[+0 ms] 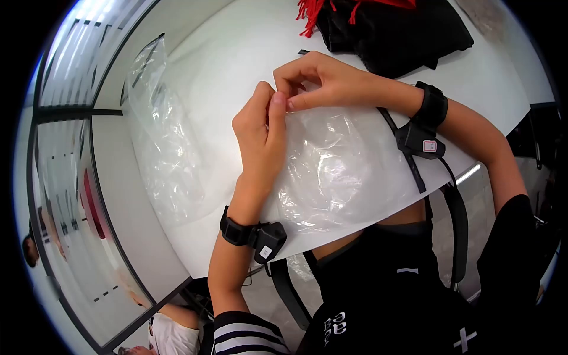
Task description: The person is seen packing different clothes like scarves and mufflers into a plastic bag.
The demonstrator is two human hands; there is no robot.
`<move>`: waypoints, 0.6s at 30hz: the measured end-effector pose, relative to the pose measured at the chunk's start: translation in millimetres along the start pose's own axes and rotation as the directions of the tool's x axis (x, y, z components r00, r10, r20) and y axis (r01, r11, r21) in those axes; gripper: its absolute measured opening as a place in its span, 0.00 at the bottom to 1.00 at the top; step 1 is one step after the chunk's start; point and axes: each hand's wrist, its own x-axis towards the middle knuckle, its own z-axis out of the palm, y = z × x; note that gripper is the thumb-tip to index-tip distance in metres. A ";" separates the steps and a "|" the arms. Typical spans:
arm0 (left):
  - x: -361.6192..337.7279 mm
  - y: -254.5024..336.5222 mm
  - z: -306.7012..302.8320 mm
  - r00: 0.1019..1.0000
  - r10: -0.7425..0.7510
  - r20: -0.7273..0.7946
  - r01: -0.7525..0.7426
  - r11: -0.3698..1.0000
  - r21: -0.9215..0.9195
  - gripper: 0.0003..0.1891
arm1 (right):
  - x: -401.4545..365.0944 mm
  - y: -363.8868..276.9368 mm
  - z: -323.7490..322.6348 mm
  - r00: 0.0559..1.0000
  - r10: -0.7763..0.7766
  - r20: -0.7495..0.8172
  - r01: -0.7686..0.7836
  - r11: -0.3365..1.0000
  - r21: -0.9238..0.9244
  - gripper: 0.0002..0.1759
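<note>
A clear, wrinkled plastic bag [331, 168] lies on the white table in front of my body. Fingers of my left hand [260, 130] are pinched together at the bag's upper left corner. My right hand [322, 83] meets it there, thumb and index finger closed on the same edge of the plastic. The two hands touch or nearly touch at the fingertips. A dark strip [414, 171] runs along the bag's right side, partly under the device on my right wrist.
Another clear bag [163, 142] lies on the left of the white table [219, 59]. Black folded cloth [396, 35] with red fringe [310, 15] sits at the top. A glass partition [65, 183] stands at the left; a person in white [171, 337] is at the lower left.
</note>
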 end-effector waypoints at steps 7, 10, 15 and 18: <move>3.9 2.1 3.6 0.998 0.005 -0.055 -0.002 0.998 0.062 0.11 | -1.2 -1.6 4.9 0.983 0.074 -0.169 -0.087 0.994 -0.071 0.22; 4.2 2.7 2.0 0.987 0.125 -0.096 -0.107 0.978 0.177 0.08 | -0.4 2.0 5.2 0.987 0.067 -0.147 -0.070 0.997 -0.012 0.27; 3.4 2.8 -3.1 0.987 0.041 -0.158 -0.021 0.992 0.123 0.07 | 2.7 2.9 4.4 0.992 0.038 -0.120 -0.046 0.997 -0.068 0.20; 4.7 5.8 -2.6 0.960 0.060 -0.275 -0.034 0.995 0.096 0.08 | 2.2 2.6 4.7 0.991 0.057 -0.118 -0.074 0.987 -0.142 0.15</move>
